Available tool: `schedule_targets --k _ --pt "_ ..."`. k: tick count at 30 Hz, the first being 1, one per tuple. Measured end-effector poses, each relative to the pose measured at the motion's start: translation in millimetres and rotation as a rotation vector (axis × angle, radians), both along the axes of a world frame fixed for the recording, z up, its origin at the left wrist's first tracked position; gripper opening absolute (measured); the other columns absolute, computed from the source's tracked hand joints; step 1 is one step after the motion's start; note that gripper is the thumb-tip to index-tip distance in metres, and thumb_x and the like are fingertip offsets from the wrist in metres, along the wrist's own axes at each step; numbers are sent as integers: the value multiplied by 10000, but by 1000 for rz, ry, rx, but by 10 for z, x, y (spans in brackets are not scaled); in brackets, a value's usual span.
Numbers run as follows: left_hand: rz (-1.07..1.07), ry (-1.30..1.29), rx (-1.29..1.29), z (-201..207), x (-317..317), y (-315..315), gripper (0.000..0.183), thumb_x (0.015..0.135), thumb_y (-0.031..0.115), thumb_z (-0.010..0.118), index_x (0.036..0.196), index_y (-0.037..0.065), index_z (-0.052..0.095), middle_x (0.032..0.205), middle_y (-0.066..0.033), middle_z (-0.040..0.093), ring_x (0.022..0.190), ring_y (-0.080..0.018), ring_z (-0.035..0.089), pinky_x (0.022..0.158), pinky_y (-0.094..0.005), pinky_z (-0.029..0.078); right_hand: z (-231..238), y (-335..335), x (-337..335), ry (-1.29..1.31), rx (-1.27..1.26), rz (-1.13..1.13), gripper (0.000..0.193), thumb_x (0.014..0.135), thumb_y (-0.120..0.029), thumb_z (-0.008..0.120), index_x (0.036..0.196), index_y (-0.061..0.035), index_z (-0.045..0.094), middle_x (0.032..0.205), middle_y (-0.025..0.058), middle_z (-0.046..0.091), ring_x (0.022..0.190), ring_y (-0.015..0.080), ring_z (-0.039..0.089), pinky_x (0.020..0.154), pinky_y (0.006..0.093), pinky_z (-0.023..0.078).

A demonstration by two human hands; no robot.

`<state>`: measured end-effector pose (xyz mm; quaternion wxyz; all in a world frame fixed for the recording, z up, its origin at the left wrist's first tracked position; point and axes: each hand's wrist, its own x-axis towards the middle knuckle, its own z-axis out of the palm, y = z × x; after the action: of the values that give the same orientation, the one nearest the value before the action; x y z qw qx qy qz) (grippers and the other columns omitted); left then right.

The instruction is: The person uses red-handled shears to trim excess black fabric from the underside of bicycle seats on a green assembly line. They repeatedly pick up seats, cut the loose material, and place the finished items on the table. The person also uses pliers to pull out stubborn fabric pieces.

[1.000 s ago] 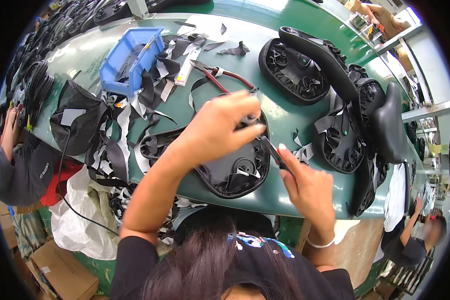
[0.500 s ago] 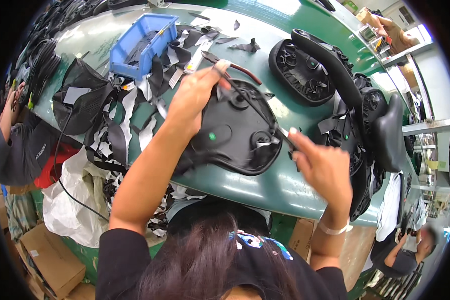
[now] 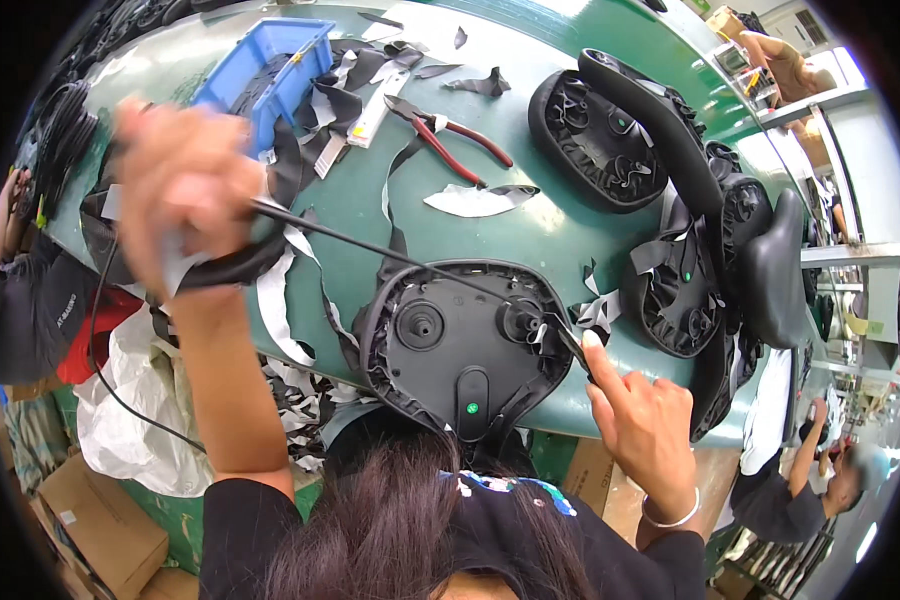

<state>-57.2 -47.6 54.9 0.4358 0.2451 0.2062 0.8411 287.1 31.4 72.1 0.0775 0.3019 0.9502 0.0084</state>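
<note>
A black saddle (image 3: 430, 365) lies underside up near the table's front edge, its inner rim and round mounts showing. My left hand (image 3: 190, 190), smeared by motion, is closed on a black strip (image 3: 380, 250) well to the left of the saddle. That strip runs taut from the fist to the saddle's right rim, and a thicker dark loop of it hangs below the hand. At the same rim my right hand (image 3: 642, 430) grips a slim dark tool (image 3: 573, 347), probably a knife; its tip is too small to make out.
Red-handled pliers (image 3: 448, 140) and a pale scrap (image 3: 480, 201) lie beyond the saddle. A blue bin (image 3: 282, 75) stands far left among black and white offcuts. More saddles (image 3: 595, 145) crowd the right side. Other people (image 3: 805, 500) are at both sides.
My left hand has swung left, drawing the strip out long. The saddle has turned and come nearer to me, uncovering the pliers and pale scrap. My right hand has shifted slightly nearer.
</note>
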Motion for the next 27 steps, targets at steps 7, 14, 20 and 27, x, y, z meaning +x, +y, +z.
schedule_targets --k 7,14,20,27 --pt "-325 1664 95 -407 646 745 284 816 249 690 773 -14 590 953 -125 626 973 -282 583 863 -377 464 1 298 -43 124 -109 41 501 819 -221 639 1308 -228 529 566 61 521 446 251 508 457 375 395" --pt "-214 164 -170 -116 842 984 283 955 238 495 742 51 501 612 -25 497 509 -129 483 529 -259 400 -283 -195 255 270 -179 -186 551 835 -180 640 1359 -172 469 643 101 604 464 252 563 446 358 420" --pt "741 -60 135 177 689 623 294 922 230 453 668 127 346 598 33 332 512 -71 292 473 -232 245 -383 -729 357 604 -895 -772 542 904 -145 584 1407 -110 386 701 80 635 517 154 599 507 289 480" --pt "186 1551 -732 -359 563 449 398 753 396 724 1034 130 629 852 -159 647 798 -342 640 753 -404 495 -402 -380 308 1105 -797 -895 425 789 -34 669 1187 -6 522 788 18 588 579 71 537 526 214 451"
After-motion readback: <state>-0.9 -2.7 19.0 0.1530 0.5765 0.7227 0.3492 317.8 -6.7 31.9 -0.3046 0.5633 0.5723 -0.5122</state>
